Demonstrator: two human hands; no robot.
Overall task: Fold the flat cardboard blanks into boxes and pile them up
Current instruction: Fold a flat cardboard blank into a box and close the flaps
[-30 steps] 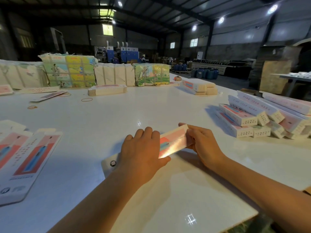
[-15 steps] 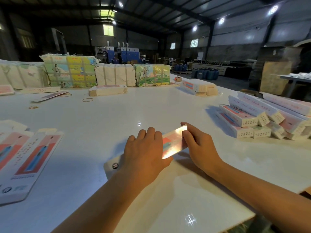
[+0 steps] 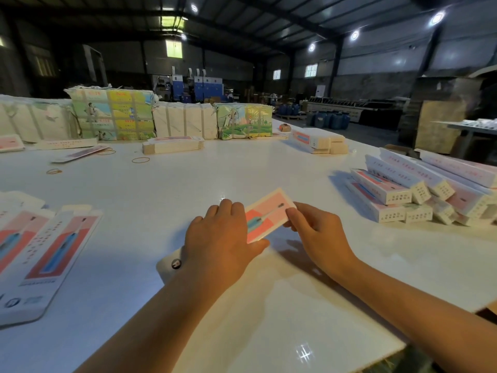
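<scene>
Both grips meet on one pink-and-white flat cardboard blank [image 3: 265,218] at centre of the white worktop [image 3: 166,189]. Left hand [image 3: 217,243] presses flat, fingers straight, over its near end. Right hand [image 3: 317,232] pinches its far end. Blank's long axis runs seven to one o'clock. Finished white folded boxes [image 3: 419,189] are piled at three o'clock.

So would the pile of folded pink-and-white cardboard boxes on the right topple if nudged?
The pile of folded pink-and-white cardboard boxes looks loosely, unevenly stacked, so upper ones would probably slide off. Being hollow cardboard, they are likely light. The glossy white table probably lets them skid.
</scene>
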